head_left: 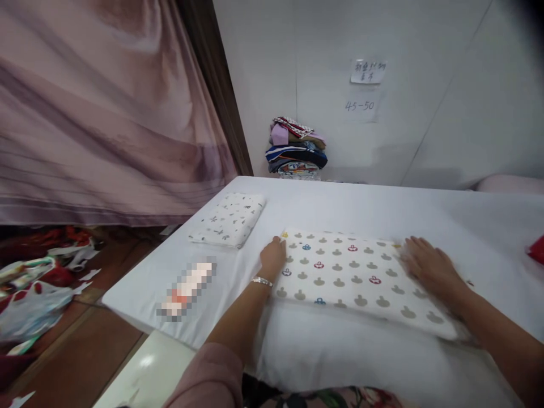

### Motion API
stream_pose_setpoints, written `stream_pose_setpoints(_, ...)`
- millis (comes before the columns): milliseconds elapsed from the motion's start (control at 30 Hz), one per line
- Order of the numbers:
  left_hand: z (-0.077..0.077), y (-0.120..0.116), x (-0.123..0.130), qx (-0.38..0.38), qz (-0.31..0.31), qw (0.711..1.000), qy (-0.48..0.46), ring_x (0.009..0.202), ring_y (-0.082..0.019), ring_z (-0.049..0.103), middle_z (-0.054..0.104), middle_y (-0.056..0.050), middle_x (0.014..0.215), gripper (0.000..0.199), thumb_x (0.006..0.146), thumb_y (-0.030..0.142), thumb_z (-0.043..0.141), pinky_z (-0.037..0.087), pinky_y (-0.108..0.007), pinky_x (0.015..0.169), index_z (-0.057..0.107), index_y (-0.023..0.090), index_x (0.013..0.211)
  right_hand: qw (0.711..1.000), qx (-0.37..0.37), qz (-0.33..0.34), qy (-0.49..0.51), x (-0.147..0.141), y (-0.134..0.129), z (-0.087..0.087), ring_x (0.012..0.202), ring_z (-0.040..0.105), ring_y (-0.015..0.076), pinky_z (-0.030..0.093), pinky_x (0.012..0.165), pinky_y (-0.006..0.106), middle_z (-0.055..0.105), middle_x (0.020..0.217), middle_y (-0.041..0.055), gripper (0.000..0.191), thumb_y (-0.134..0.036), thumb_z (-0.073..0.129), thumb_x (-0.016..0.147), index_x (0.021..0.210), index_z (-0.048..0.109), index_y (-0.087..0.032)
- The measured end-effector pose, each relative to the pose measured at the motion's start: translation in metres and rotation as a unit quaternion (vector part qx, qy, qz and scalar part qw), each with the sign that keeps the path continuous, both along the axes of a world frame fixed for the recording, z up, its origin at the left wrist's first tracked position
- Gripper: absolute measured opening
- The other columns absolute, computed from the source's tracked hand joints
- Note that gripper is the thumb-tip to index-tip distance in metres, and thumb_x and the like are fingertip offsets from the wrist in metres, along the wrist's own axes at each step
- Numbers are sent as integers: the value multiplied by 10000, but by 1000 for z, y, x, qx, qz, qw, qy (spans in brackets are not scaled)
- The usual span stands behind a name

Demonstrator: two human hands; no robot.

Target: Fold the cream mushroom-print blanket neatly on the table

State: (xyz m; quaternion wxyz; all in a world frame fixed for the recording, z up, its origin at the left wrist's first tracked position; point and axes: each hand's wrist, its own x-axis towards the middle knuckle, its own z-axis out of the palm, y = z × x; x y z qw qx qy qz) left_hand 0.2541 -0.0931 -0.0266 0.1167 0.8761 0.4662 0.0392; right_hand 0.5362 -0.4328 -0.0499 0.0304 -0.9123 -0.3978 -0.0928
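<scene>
A white folded cloth (346, 266) with grey, red and blue pacifier-like prints lies flat in front of me on the white-covered table (314, 204). At its left edge, near the far corner, my left hand (273, 256) has its fingers closed on the fabric; a silver bracelet circles that wrist. My right hand (431, 266) rests on the cloth's right side, fingers stretched out and slightly blurred. Farther left lies another folded white cloth (229, 220) with small dark prints, apart from both hands.
A pixelated object (187, 292) lies on the table at left. Stacked folded fabrics (296, 148) stand against the wall behind the table. A pink curtain (106, 107) hangs at left, above bags and cloths (38, 306) on the floor. Something red (536, 249) shows at the right edge.
</scene>
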Motion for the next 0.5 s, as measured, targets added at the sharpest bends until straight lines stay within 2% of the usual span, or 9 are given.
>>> stream_pose_setpoints(100,0,1,-2,-13,9,1000,-9,892,-226,638,666,-119,943,305,949,378,297,431,-321,745,492,174,1067,998,-23,-20,47,0,5,-19,1349,296,274,295,1062,495,373,1454,96,613,-492,224,872,1370,403,-182)
stream_pose_setpoints(200,7,6,0,-47,11,999,-15,936,-230,626,661,-129,996,310,935,387,328,428,-317,760,519,168,1043,999,-21,-19,44,4,3,-29,1363,267,275,275,1075,497,346,1471,89,637,-498,201,868,1389,387,-182)
stream_pose_setpoints(367,27,20,22,-121,27,991,-58,985,-269,607,653,-153,1051,505,903,560,292,431,-345,776,580,150,969,999,-23,-18,39,5,3,-27,1359,274,282,272,1070,515,356,1464,97,640,-489,196,869,1392,387,-173)
stream_pose_setpoints(433,29,23,34,-138,41,987,-69,1017,-281,595,641,-166,1085,533,890,583,305,429,-348,788,586,137,972,999,-25,-15,44,5,3,-26,1358,276,285,277,1064,521,354,1465,101,631,-484,199,874,1392,387,-175)
stream_pose_setpoints(500,25,23,43,-127,51,987,-80,1045,-276,583,633,-166,1102,458,888,530,370,423,-337,802,580,135,987,999,-24,-12,47,5,3,-25,1365,264,278,269,1068,521,343,1471,96,627,-487,189,883,1396,381,-180)
